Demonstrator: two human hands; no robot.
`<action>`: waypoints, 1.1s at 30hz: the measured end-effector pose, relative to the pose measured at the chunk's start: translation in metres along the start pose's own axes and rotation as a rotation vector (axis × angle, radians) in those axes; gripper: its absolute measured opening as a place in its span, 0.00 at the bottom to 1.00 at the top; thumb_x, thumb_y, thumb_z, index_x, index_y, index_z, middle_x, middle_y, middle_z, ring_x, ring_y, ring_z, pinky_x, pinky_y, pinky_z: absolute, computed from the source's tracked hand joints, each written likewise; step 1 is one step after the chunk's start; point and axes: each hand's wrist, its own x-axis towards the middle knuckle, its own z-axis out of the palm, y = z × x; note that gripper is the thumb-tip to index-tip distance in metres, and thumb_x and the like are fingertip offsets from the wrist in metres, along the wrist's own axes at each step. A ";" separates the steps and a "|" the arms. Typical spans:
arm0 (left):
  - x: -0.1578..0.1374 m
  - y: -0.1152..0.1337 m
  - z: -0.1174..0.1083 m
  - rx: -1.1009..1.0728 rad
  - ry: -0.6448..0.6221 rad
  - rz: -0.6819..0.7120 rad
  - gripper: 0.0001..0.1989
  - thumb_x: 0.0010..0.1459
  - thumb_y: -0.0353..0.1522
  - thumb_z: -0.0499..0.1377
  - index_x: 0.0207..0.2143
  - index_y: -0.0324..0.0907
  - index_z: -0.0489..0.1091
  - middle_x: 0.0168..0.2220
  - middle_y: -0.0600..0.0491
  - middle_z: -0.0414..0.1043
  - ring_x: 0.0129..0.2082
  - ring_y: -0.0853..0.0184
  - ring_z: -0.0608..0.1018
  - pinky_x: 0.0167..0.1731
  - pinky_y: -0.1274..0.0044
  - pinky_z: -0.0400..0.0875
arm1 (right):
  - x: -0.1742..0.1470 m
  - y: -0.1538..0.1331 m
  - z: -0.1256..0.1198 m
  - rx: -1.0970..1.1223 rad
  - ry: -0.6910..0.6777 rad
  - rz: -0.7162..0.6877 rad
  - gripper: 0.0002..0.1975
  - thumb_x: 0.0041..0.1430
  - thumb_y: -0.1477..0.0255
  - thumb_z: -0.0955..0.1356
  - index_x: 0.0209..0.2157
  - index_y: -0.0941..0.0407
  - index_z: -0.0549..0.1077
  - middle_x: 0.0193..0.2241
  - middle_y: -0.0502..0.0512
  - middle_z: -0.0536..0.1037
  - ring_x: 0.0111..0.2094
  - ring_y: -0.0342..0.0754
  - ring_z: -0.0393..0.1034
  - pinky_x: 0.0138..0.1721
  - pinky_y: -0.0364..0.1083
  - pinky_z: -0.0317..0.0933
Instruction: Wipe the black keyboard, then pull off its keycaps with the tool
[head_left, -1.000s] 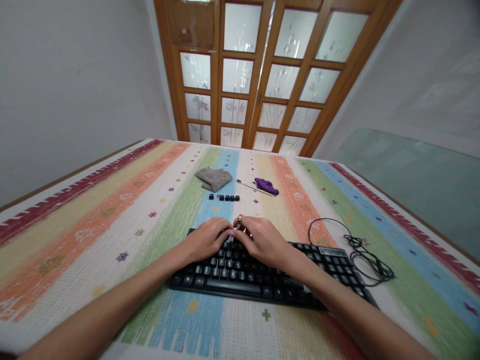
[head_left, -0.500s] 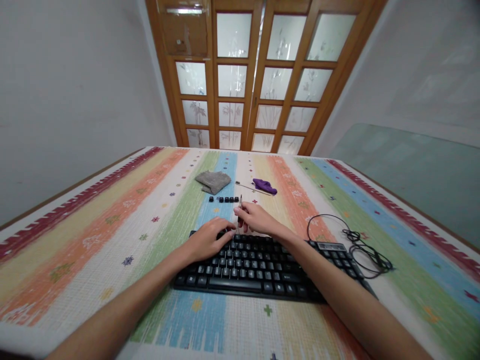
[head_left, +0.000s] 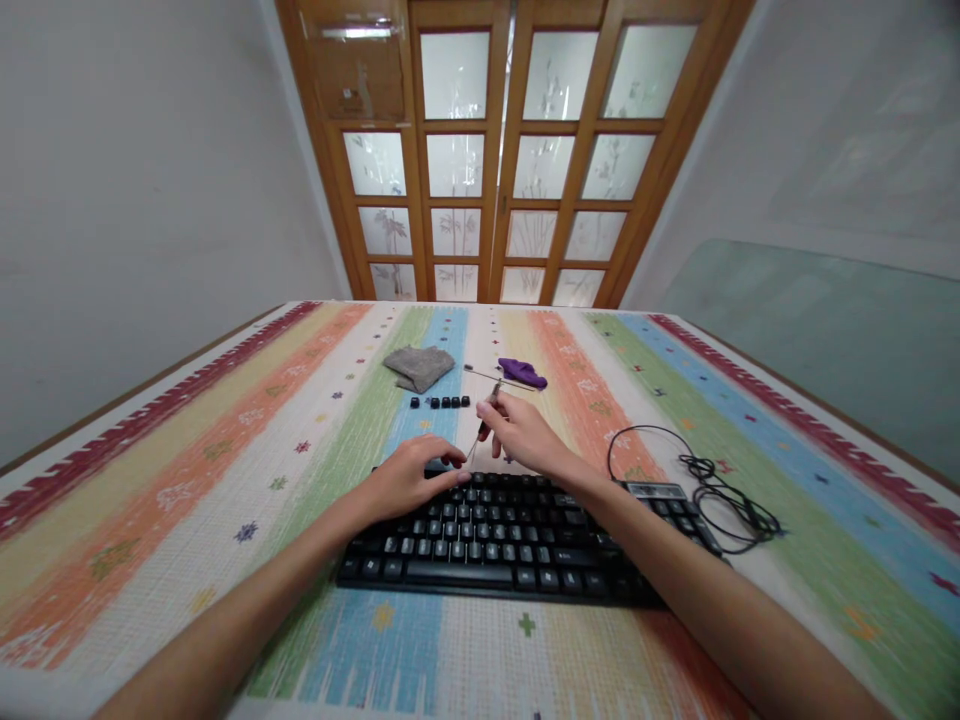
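A black keyboard [head_left: 480, 572] lies before me on a striped tablecloth. My right hand [head_left: 519, 430] is closed around a slim tool [head_left: 484, 425] with a dark handle and a thin metal lower end; its exact kind is too small to make out. That end slants down to the keyboard's top row. On the upper left keys rests my left hand [head_left: 412, 475], with thumb and fingers apart, the tips close to the tool's lower end. Beyond the hands, several loose black keycaps [head_left: 445, 402] stand in a row.
Behind the keycaps lie a folded grey cloth [head_left: 420, 368], a thin-handled brush [head_left: 487, 376] and a purple cloth [head_left: 523, 373]. The keyboard's coiled black cable [head_left: 731, 505] spreads at the right. Wooden glass-paned doors [head_left: 495, 150] stand past the table.
The tool in my right hand has gone from nearly upright to a slant, its top leaning right. My left hand stays at the keyboard's top edge. The whole view has shifted slightly.
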 end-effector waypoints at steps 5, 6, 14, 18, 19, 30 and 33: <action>0.006 0.003 -0.003 0.003 0.060 -0.058 0.13 0.61 0.41 0.61 0.43 0.42 0.73 0.41 0.50 0.78 0.39 0.63 0.78 0.42 0.70 0.71 | -0.001 0.001 -0.011 0.071 -0.005 -0.050 0.09 0.69 0.67 0.60 0.35 0.57 0.66 0.29 0.52 0.74 0.18 0.38 0.67 0.17 0.37 0.59; 0.007 0.003 -0.005 0.012 0.049 -0.065 0.14 0.60 0.41 0.62 0.43 0.42 0.73 0.41 0.50 0.78 0.39 0.62 0.78 0.42 0.70 0.71 | -0.002 0.001 -0.013 0.065 -0.012 -0.065 0.10 0.68 0.67 0.61 0.35 0.58 0.66 0.29 0.52 0.74 0.19 0.38 0.67 0.17 0.37 0.59; 0.013 0.004 -0.025 -0.002 -0.269 -0.103 0.14 0.55 0.40 0.64 0.42 0.42 0.76 0.38 0.51 0.79 0.37 0.63 0.79 0.40 0.73 0.71 | -0.018 -0.010 -0.023 -0.061 -0.284 -0.222 0.09 0.66 0.67 0.65 0.37 0.59 0.72 0.28 0.52 0.77 0.24 0.42 0.72 0.28 0.41 0.63; 0.011 -0.002 -0.028 -0.050 -0.288 -0.112 0.16 0.55 0.42 0.64 0.42 0.42 0.76 0.39 0.52 0.79 0.37 0.64 0.78 0.39 0.74 0.71 | -0.022 -0.010 -0.018 -0.093 -0.270 -0.233 0.07 0.64 0.70 0.68 0.36 0.59 0.74 0.25 0.51 0.77 0.26 0.44 0.73 0.30 0.41 0.62; 0.009 -0.003 -0.027 -0.064 -0.282 -0.111 0.16 0.55 0.42 0.64 0.42 0.42 0.76 0.39 0.52 0.79 0.38 0.64 0.78 0.40 0.73 0.71 | -0.021 -0.008 -0.016 -0.090 -0.253 -0.225 0.07 0.64 0.70 0.68 0.36 0.59 0.74 0.24 0.51 0.77 0.26 0.44 0.73 0.30 0.41 0.62; -0.005 -0.011 -0.014 -0.084 -0.159 -0.093 0.15 0.58 0.42 0.63 0.43 0.43 0.76 0.42 0.51 0.79 0.42 0.62 0.78 0.46 0.71 0.69 | -0.026 -0.012 -0.013 -0.233 -0.214 -0.269 0.05 0.62 0.73 0.70 0.34 0.60 0.77 0.21 0.50 0.76 0.24 0.43 0.71 0.30 0.41 0.59; -0.006 -0.011 -0.014 -0.090 -0.139 -0.083 0.14 0.58 0.42 0.63 0.41 0.43 0.76 0.41 0.52 0.79 0.41 0.62 0.78 0.45 0.72 0.69 | -0.027 -0.011 -0.009 -0.261 -0.244 -0.269 0.05 0.63 0.73 0.70 0.36 0.61 0.77 0.22 0.51 0.78 0.26 0.44 0.72 0.31 0.41 0.60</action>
